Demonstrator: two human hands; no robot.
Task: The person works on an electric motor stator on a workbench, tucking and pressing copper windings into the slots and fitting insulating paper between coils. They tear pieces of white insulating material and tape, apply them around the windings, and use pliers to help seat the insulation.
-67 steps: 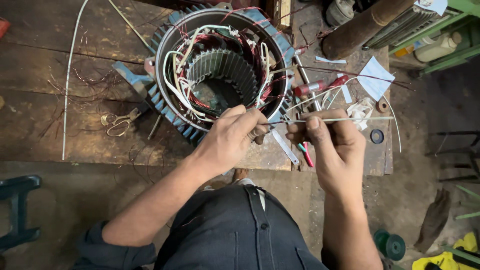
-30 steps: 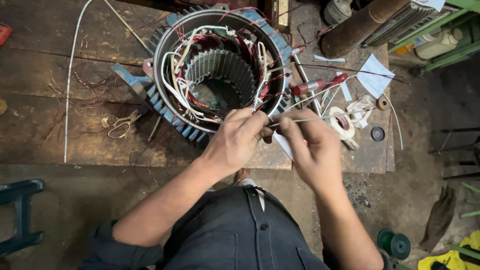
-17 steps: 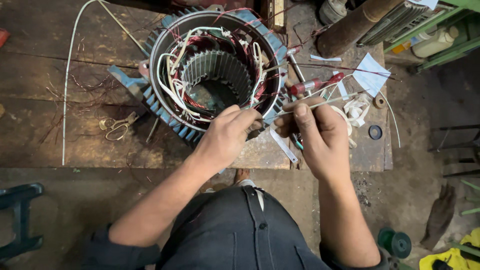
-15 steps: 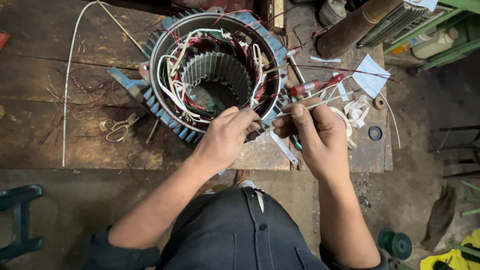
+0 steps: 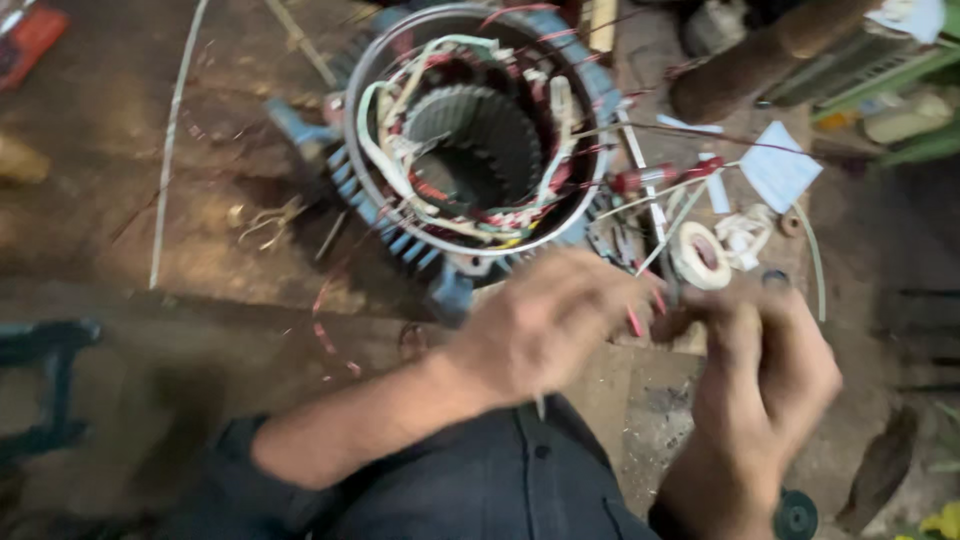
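Note:
A blue finned motor stator [image 5: 470, 130] lies on the wooden bench [image 5: 200, 200], its bore ringed with white and red winding wires. The picture is motion-blurred. My left hand [image 5: 550, 325] is just in front of the stator with its fingers curled. My right hand [image 5: 775, 355] sits close beside it on the right, thumb pointed at the left hand. Between the fingertips of both hands are thin red-tipped wire leads [image 5: 640, 315]. A thin white lead [image 5: 668, 235] runs from the hands up toward the stator's right side.
A white tape roll [image 5: 700, 255] lies right of the stator, with a red-handled tool [image 5: 660, 178] and a white paper scrap [image 5: 780, 165] beyond it. A long white wire [image 5: 170, 150] crosses the bench at left. A rusty cylinder [image 5: 760, 60] lies at top right.
The view has tipped, so the stator and both hands sit lower and larger in frame. My hands have drawn back from the stator rim toward my body, still close together.

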